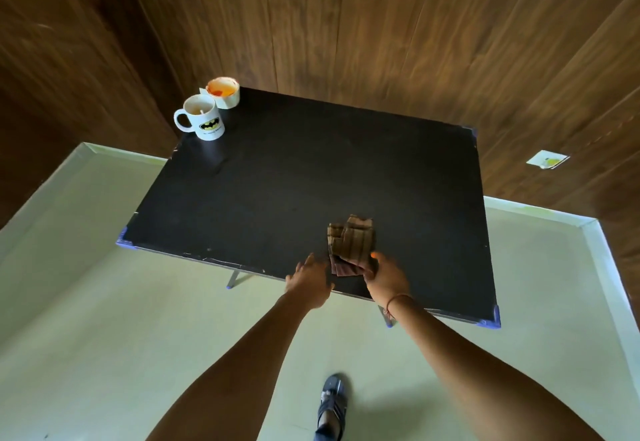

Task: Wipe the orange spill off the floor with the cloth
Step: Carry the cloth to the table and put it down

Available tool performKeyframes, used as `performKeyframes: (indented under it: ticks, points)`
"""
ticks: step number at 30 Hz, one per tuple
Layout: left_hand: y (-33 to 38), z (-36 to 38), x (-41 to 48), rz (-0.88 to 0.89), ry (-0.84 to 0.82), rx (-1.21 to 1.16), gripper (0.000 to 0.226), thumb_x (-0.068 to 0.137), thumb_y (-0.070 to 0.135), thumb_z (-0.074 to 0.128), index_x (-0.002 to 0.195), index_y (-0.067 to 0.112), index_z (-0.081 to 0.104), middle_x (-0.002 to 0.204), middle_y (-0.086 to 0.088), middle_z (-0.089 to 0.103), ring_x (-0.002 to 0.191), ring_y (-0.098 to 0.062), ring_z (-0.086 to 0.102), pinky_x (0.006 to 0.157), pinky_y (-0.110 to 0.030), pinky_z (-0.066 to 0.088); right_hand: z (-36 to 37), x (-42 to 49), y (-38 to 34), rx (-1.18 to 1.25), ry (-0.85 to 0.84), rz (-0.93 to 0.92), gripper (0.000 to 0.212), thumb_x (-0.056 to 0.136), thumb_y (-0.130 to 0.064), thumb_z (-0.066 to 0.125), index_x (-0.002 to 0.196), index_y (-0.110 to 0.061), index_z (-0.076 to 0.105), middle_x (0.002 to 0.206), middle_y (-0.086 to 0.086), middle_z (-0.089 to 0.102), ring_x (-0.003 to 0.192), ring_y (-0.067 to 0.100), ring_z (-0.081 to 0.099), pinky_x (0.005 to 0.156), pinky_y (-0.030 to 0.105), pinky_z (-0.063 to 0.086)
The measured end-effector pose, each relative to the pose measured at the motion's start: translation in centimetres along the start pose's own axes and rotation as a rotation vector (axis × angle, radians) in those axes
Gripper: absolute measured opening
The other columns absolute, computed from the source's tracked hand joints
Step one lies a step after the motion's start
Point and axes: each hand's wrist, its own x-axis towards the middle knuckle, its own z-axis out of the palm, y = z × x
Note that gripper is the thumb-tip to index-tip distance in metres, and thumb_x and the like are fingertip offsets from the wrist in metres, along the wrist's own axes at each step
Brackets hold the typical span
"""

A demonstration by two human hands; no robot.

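A folded brown striped cloth [351,245] lies on the black table [277,181] near its front edge. My right hand [386,276] grips the cloth's near right corner, thumb on top. My left hand [308,279] hovers just left of the cloth with fingers spread, touching nothing that I can see. No orange spill shows on the pale floor [121,319] in this view.
A white cup [223,92] with orange residue inside and a white mug [202,116] with a bat logo stand at the table's far left corner. Dark wood walls rise behind. A white wall plate [547,160] sits at right. My sandalled foot [332,402] is below.
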Motion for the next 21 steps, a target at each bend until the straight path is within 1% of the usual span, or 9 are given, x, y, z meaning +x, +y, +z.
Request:
performKeyframes:
  ticks: [1, 3, 5, 7, 10, 14, 18, 20, 21]
  points:
    - [-0.5, 0.3, 0.3, 0.004, 0.003, 0.119, 0.055, 0.094, 0.034, 0.059, 0.143, 0.020, 0.040, 0.151, -0.008, 0.032, 0.135, -0.032, 0.037, 0.106, -0.051, 0.037, 0.0, 0.2, -0.4, -0.155, 0.008, -0.148, 0.035, 0.088, -0.013, 0.056, 0.123, -0.016, 0.057, 0.126, 0.011, 0.057, 0.111, 0.032, 0.056, 0.091, 0.035, 0.047]
    - [-1.4, 0.7, 0.9, 0.000, -0.048, 0.295, 0.063, 0.094, 0.039, 0.058, 0.149, 0.022, 0.032, 0.159, -0.006, 0.011, 0.142, -0.035, 0.023, 0.108, -0.055, 0.030, 0.2, 0.6, -1.3, -0.370, -0.100, -0.311, 0.047, 0.089, -0.019, 0.058, 0.134, -0.024, 0.045, 0.150, 0.008, 0.033, 0.131, 0.033, 0.039, 0.101, 0.043, 0.042]
    - [-2.2, 0.7, 1.3, -0.003, -0.092, 0.377, 0.069, 0.094, 0.041, 0.057, 0.152, 0.021, 0.025, 0.162, -0.007, 0.001, 0.145, -0.036, 0.016, 0.110, -0.056, 0.028, 0.5, 0.9, -1.9, -0.528, -0.214, -0.327, 0.057, 0.092, -0.026, 0.057, 0.143, -0.031, 0.032, 0.159, 0.005, 0.012, 0.143, 0.033, 0.019, 0.105, 0.048, 0.036]
    - [-2.6, 1.1, 1.7, -0.021, -0.142, 0.402, 0.077, 0.094, 0.042, 0.057, 0.154, 0.019, 0.015, 0.162, -0.007, -0.004, 0.146, -0.036, 0.013, 0.113, -0.057, 0.026, 0.9, 1.0, -1.4, -0.579, -0.274, -0.281, 0.062, 0.094, -0.031, 0.055, 0.147, -0.033, 0.023, 0.161, 0.004, 0.004, 0.146, 0.032, 0.010, 0.108, 0.050, 0.033]
    - [-2.5, 1.7, 1.6, -0.034, -0.156, 0.412, 0.082, 0.093, 0.045, 0.057, 0.155, 0.019, 0.009, 0.162, -0.008, -0.008, 0.147, -0.037, 0.010, 0.113, -0.056, 0.025, 0.8, 0.6, -0.1, -0.574, -0.249, -0.244, 0.065, 0.095, -0.033, 0.052, 0.150, -0.032, 0.018, 0.161, 0.004, 0.005, 0.147, 0.031, 0.009, 0.109, 0.049, 0.032]
    - [-2.0, 1.9, 1.2, -0.049, -0.133, 0.395, 0.084, 0.092, 0.046, 0.058, 0.155, 0.017, 0.009, 0.162, -0.009, -0.007, 0.147, -0.038, 0.011, 0.113, -0.055, 0.026, 0.5, 0.3, 1.1, -0.571, -0.185, -0.190, 0.065, 0.093, -0.035, 0.052, 0.149, -0.032, 0.019, 0.161, 0.005, 0.010, 0.146, 0.032, 0.013, 0.107, 0.048, 0.034]
    - [-1.5, 1.7, 0.4, -0.053, -0.121, 0.354, 0.081, 0.092, 0.046, 0.059, 0.153, 0.015, 0.017, 0.162, -0.008, 0.001, 0.143, -0.036, 0.022, 0.111, -0.051, 0.032, 0.1, 0.0, 0.6, -0.587, -0.222, -0.179, 0.067, 0.092, -0.037, 0.054, 0.149, -0.032, 0.018, 0.161, 0.007, 0.009, 0.145, 0.035, 0.013, 0.109, 0.051, 0.029]
    - [-1.0, 1.7, -0.7, -0.028, -0.080, 0.314, 0.076, 0.092, 0.046, 0.059, 0.152, 0.014, 0.024, 0.160, -0.007, 0.009, 0.141, -0.034, 0.029, 0.109, -0.049, 0.035, -0.5, -1.0, 0.2, -0.560, -0.187, -0.201, 0.066, 0.092, -0.037, 0.055, 0.148, -0.032, 0.021, 0.160, 0.006, 0.014, 0.145, 0.034, 0.017, 0.109, 0.051, 0.030]
    - [-0.9, 1.6, -1.3, -0.010, -0.049, 0.274, 0.075, 0.091, 0.046, 0.059, 0.151, 0.014, 0.027, 0.159, -0.006, 0.013, 0.140, -0.032, 0.031, 0.108, -0.047, 0.037, -0.7, -1.6, 0.0, -0.527, -0.148, -0.231, 0.064, 0.091, -0.036, 0.056, 0.147, -0.031, 0.024, 0.158, 0.006, 0.019, 0.143, 0.032, 0.023, 0.107, 0.050, 0.034]
